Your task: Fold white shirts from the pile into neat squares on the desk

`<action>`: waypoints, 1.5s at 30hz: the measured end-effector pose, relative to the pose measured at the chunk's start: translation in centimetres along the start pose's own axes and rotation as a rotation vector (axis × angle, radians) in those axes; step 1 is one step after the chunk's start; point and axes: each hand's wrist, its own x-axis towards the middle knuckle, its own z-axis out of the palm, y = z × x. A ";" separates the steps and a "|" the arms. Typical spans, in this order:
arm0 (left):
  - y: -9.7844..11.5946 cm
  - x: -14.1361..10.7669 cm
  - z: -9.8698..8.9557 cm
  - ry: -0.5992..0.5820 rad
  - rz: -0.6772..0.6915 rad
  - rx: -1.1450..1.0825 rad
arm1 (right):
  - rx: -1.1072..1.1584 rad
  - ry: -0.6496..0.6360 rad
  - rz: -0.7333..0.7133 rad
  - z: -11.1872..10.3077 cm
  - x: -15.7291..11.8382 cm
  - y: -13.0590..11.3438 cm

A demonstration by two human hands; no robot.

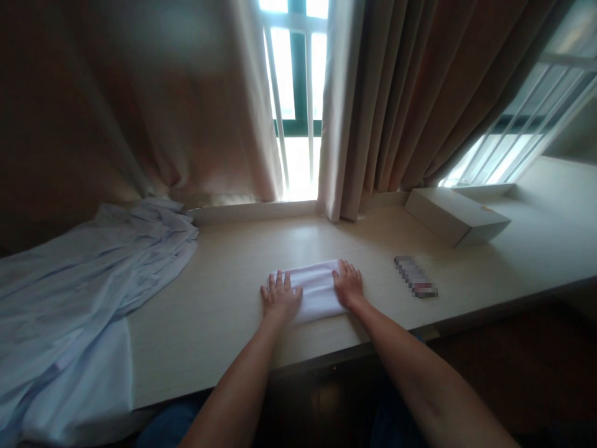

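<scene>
A folded white cloth point(318, 289) lies flat on the pale wooden counter point(209, 336), in front of the window. On its left end rests my left hand point(280, 297), palm down with the fingers spread. My right hand point(349, 285) presses on the opposite end, its fingers stretched out and the thumb over the cloth. Both hands touch the cloth without gripping it. Faint creases run across the part between them. The cloth's outer ends are partly hidden under the hands.
A large heap of white fabric point(93, 280) covers the counter's left side and hangs over its front edge. To the right lie a pixelated flat object point(415, 277) and a white box point(459, 214). Brown curtains point(387, 93) hang along the back around a barred window point(301, 93).
</scene>
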 end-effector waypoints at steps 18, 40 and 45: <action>-2.4 -4.2 -0.8 -0.040 0.123 0.083 | 0.024 -0.139 -0.721 -4.7 -12.1 3.0; -7.5 -13.3 -4.8 -0.004 0.390 -0.369 | 0.645 -0.022 -0.470 -11.3 -11.7 0.6; -8.0 -10.0 -7.7 0.046 0.147 -0.890 | 0.765 -0.038 -0.357 -13.8 -8.1 0.0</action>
